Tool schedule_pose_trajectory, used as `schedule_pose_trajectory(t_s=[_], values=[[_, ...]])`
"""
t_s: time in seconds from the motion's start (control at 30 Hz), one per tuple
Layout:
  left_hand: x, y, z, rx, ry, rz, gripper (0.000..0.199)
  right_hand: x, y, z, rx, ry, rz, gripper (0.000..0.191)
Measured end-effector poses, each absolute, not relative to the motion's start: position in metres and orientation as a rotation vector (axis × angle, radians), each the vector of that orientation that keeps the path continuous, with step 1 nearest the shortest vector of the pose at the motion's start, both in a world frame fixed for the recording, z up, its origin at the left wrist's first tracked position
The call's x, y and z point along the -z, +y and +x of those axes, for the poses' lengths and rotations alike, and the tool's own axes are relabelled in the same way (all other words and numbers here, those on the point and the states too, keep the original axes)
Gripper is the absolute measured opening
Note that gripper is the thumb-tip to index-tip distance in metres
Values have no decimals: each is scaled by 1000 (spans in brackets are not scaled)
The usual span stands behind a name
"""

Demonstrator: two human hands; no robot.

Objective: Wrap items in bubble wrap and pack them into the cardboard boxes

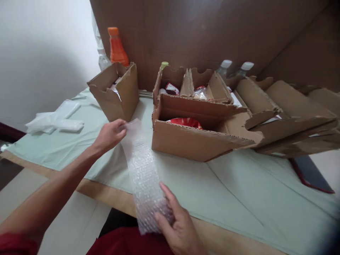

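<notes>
A long strip of clear bubble wrap (145, 177) stretches between my two hands, over the front edge of the cloth-covered table. My left hand (110, 134) pinches its far top corner, fingers closed, just in front of the small cardboard box at the left. Near the bottom end, my right hand (176, 221) grips the strip's right side between thumb and fingers. The lower end of the wrap hangs close to my lap.
Cardboard bins (183, 141) holding packets stand across the back and right. A smaller box (127, 95) and an orange bottle (118, 49) are at back left. Folded clear plastic pieces (57, 118) lie at the left. A dark flat object (312, 173) is at right.
</notes>
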State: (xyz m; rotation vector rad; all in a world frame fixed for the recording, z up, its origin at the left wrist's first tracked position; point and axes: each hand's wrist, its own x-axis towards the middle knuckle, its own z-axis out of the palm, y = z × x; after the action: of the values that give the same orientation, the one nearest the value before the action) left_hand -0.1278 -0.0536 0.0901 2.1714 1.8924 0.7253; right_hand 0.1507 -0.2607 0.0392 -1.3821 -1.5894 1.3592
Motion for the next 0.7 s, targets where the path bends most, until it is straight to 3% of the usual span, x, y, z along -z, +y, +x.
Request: schedule_pose_trajectory(t_s=[0.17,0.3,0.5,0.6,0.7], values=[[-80,-15,-98,-710,1782,2342,54,-32,-235,122,-1180,-1715,-1324,34],[-63,-84,-114,-856,1426,2513,39,-37,-232,130,-1345,-1584,-1369,27],[-50,-230,-145,-604,1208,2336,72,-48,-236,136,-2012,-870,-1258,48],[-48,-250,-132,-720,1303,2242,70,-56,-226,130,-2059,-692,-1122,56],[-43,-236,-116,-969,1460,2045,49,-59,-216,123,-2019,-632,-1049,58]])
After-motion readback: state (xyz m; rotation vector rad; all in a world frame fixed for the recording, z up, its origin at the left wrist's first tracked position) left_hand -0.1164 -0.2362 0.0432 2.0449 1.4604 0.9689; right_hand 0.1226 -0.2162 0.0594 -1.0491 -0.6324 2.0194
